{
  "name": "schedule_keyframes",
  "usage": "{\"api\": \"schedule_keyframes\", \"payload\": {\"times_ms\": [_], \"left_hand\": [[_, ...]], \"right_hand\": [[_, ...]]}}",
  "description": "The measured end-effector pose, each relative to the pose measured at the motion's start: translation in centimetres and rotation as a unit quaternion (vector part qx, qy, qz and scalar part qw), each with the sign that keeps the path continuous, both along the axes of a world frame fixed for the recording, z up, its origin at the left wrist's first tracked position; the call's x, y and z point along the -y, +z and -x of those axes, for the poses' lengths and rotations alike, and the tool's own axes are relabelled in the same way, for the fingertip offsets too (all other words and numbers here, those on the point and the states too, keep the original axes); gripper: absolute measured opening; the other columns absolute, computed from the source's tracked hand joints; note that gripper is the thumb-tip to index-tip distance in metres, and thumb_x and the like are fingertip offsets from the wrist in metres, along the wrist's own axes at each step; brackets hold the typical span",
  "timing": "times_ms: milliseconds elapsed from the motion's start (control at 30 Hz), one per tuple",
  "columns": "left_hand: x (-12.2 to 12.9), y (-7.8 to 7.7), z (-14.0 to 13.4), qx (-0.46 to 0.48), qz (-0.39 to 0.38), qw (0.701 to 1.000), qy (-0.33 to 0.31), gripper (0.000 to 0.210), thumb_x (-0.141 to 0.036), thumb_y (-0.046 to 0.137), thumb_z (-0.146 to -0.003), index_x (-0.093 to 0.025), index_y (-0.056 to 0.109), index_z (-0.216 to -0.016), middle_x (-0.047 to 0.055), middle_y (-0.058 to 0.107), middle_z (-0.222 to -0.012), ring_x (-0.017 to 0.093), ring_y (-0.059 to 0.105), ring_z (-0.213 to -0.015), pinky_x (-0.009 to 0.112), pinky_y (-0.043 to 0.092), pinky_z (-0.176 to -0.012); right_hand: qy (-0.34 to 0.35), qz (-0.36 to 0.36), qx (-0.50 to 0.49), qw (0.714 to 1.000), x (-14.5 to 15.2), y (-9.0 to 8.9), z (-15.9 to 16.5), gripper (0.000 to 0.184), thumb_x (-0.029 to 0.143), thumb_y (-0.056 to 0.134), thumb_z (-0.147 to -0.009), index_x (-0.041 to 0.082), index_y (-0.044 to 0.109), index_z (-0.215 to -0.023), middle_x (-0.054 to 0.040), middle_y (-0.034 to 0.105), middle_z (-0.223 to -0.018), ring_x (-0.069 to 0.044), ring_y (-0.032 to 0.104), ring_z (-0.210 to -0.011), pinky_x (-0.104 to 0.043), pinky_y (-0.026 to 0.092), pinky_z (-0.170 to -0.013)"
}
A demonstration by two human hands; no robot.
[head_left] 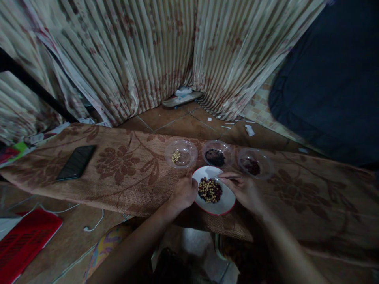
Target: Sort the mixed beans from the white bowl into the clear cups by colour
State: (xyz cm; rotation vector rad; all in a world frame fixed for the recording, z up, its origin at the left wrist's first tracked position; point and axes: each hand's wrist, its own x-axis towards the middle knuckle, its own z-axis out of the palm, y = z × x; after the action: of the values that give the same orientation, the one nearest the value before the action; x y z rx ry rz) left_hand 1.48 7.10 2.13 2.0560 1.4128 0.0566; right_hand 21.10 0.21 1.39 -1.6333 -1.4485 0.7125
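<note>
A white plate with a red rim (227, 197) holds a mixed pile of pale, black and dark red beans (210, 190). My left hand (184, 192) is closed on the plate's left edge. Over the plate's right side, my right hand (240, 186) grips a thin metal utensil, likely a spoon (223, 178), its tip at the pile's upper edge. Beyond the plate stand three clear plastic bowls. The left bowl (189, 157) has a few pale beans, the middle bowl (217, 146) black ones, and the right bowl (265, 167) dark red ones.
A brown flowered cloth (142, 193) covers the long narrow table. A dark phone (76, 162) lies at its left. Striped curtains (148, 59) hang behind, with a skateboard (182, 99) on the tiled floor. At the lower left are a red basket (32, 236) and a white cable (99, 223).
</note>
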Motion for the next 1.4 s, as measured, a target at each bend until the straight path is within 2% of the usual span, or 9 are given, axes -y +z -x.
{"api": "schedule_keyframes", "payload": {"times_ms": [167, 467, 900, 1200, 1400], "left_hand": [[0.04, -0.26, 0.09, 0.018, -0.006, 1.000, -0.004, 0.035, -0.023, 0.029, -0.089, -0.009, 0.054, -0.110, 0.015, 0.067, -0.099, 0.021, 0.064, -0.093, 0.029, 0.046, -0.084], [0.03, -0.87, 0.10, 0.019, -0.013, 1.000, 0.003, 0.034, -0.024, 0.030, -0.089, -0.010, 0.055, -0.106, 0.014, 0.068, -0.095, 0.020, 0.064, -0.090, 0.028, 0.047, -0.082], [0.01, -0.46, 0.06, 0.017, -0.003, 1.000, 0.007, 0.035, -0.024, 0.031, -0.089, -0.011, 0.055, -0.111, 0.012, 0.068, -0.098, 0.019, 0.063, -0.094, 0.027, 0.046, -0.085], [0.04, -0.32, 0.08, 0.038, -0.003, 0.999, 0.006, 0.036, -0.023, 0.030, -0.088, -0.010, 0.054, -0.111, 0.015, 0.067, -0.103, 0.020, 0.063, -0.096, 0.029, 0.045, -0.088], [0.09, -0.44, 0.03, 0.026, -0.007, 1.000, 0.011, 0.035, -0.024, 0.030, -0.089, -0.011, 0.056, -0.108, 0.013, 0.067, -0.100, 0.020, 0.063, -0.094, 0.028, 0.045, -0.086]], "right_hand": [[0.007, 0.001, 0.030, 1.000, -0.07, 0.18, -0.03, 0.025, 0.041, 0.058, -0.082, 0.021, 0.070, -0.091, -0.0043, 0.072, -0.096, -0.023, 0.066, -0.088, -0.034, 0.051, -0.079], [0.012, -0.002, 0.053, 0.999, -0.01, 0.56, 0.05, 0.027, 0.042, 0.056, -0.083, 0.021, 0.070, -0.091, -0.0043, 0.072, -0.096, -0.022, 0.066, -0.087, -0.032, 0.052, -0.075], [0.014, 0.015, 0.043, 0.999, 0.11, 0.42, 0.27, 0.028, 0.043, 0.056, -0.083, 0.021, 0.070, -0.093, -0.0032, 0.071, -0.099, -0.022, 0.066, -0.089, -0.031, 0.052, -0.077], [0.029, -0.001, 0.056, 0.998, 0.13, 0.82, 0.31, 0.027, 0.041, 0.055, -0.084, 0.022, 0.071, -0.092, -0.0031, 0.072, -0.095, -0.022, 0.066, -0.086, -0.033, 0.053, -0.076], [0.032, 0.005, 0.069, 0.997, 0.20, 0.80, 0.40, 0.025, 0.040, 0.054, -0.084, 0.024, 0.070, -0.094, -0.0021, 0.072, -0.098, -0.023, 0.066, -0.092, -0.034, 0.052, -0.081]]}}
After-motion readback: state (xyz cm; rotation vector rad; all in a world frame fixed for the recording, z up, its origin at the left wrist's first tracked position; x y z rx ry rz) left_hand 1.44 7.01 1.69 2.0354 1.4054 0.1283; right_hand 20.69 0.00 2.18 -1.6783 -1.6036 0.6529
